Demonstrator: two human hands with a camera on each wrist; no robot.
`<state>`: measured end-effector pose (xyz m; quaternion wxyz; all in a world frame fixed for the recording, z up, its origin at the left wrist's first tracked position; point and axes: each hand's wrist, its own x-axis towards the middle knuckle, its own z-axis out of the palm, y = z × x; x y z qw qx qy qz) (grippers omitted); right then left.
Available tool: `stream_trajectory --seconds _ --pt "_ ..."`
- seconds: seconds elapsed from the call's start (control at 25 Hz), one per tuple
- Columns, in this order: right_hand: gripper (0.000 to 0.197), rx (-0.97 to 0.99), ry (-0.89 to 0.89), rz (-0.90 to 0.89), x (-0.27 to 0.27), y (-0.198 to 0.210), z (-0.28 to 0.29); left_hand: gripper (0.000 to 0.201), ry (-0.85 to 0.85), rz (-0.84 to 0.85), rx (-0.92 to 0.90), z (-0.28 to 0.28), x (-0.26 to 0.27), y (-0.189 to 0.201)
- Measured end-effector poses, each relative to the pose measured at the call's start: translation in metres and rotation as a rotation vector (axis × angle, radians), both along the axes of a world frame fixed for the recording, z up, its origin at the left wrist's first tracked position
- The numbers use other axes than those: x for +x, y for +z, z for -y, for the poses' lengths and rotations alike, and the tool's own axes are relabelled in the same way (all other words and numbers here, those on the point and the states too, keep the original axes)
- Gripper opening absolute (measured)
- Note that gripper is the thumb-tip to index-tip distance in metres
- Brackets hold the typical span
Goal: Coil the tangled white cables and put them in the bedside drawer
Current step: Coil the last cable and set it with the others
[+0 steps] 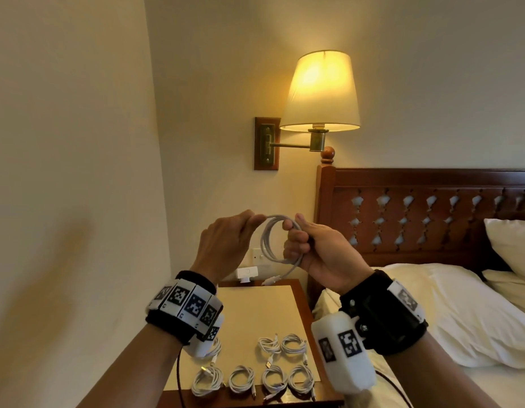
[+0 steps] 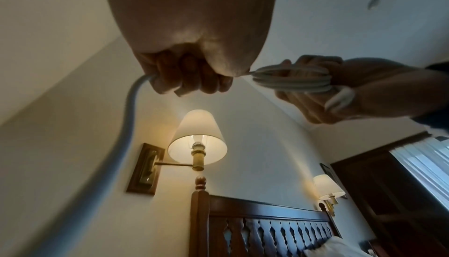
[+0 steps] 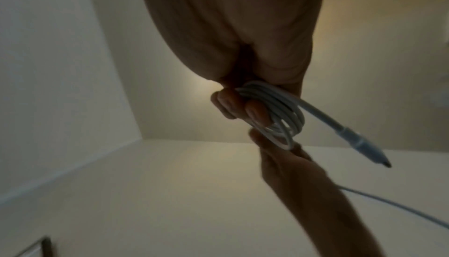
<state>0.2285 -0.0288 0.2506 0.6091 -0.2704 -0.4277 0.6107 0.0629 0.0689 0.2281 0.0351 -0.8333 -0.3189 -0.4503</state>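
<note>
Because the cable (image 1: 277, 244) is light, limp and springy, its loops look best pinched where they bunch, or they may spring apart. It hangs between the grips: the right hand (image 1: 317, 248) curls round the coil, the left hand (image 1: 226, 240) pinches the free strand, both raised chest-high, wrists bent inward above the tabletop (image 1: 255, 313).

Coiled cables (image 1: 271, 366) lie in rows on the tabletop (image 1: 255, 307), left of the bed (image 1: 461, 334), under the wall lamp (image 1: 321, 92).
</note>
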Motion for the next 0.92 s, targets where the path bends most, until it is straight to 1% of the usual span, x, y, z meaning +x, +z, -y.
stream_trajectory --seconds 0.12,0.2,0.24,0.28,0.32,0.4,0.44,0.48,0.56,0.64,0.72,0.84,0.92 --pt "0.034 -0.029 0.049 -0.171 0.008 0.003 -0.003 0.042 -0.040 0.034 -0.065 -0.015 -0.004 -0.029" --pt "0.033 0.000 0.033 -0.269 0.020 0.008 -0.003 0.044 -0.066 0.078 -0.136 -0.023 -0.014 -0.057" --pt "0.033 0.018 0.007 -0.295 0.028 0.012 -0.004 0.045 -0.073 0.073 -0.176 -0.023 -0.019 -0.070" --pt "0.032 0.029 -0.026 -0.300 0.034 0.016 -0.004 0.046 -0.077 0.021 -0.207 -0.019 -0.023 -0.081" --pt "0.032 0.034 -0.066 -0.276 0.038 0.017 -0.005 0.046 -0.079 -0.080 -0.226 -0.010 -0.024 -0.088" --pt "0.032 0.050 -0.176 -0.153 0.036 0.013 -0.008 0.043 -0.080 -0.315 -0.179 0.014 -0.018 -0.085" --pt "0.031 0.063 -0.240 -0.066 0.030 0.009 -0.011 0.040 -0.087 -0.388 -0.110 0.026 -0.012 -0.077" --pt "0.031 0.076 -0.300 0.021 0.024 0.003 -0.014 0.039 -0.102 -0.414 -0.033 0.038 -0.006 -0.067" --pt "0.032 0.126 -0.376 0.184 0.011 -0.006 -0.017 0.041 -0.104 -0.405 0.112 0.055 0.001 -0.042" --pt "0.031 0.179 -0.402 0.310 0.004 -0.012 -0.015 0.035 -0.085 -0.358 0.197 0.063 0.002 -0.021" --pt "0.031 0.215 -0.405 0.396 0.002 -0.015 -0.012 0.027 -0.059 -0.295 0.254 0.064 0.000 -0.009" --pt "0.041 0.270 -0.426 0.542 -0.001 -0.017 -0.010 0.026 -0.003 -0.234 0.309 0.056 -0.001 0.007" --pt "0.044 0.296 -0.442 0.623 -0.004 -0.017 -0.009 0.023 0.011 -0.207 0.326 0.049 0.001 0.011"
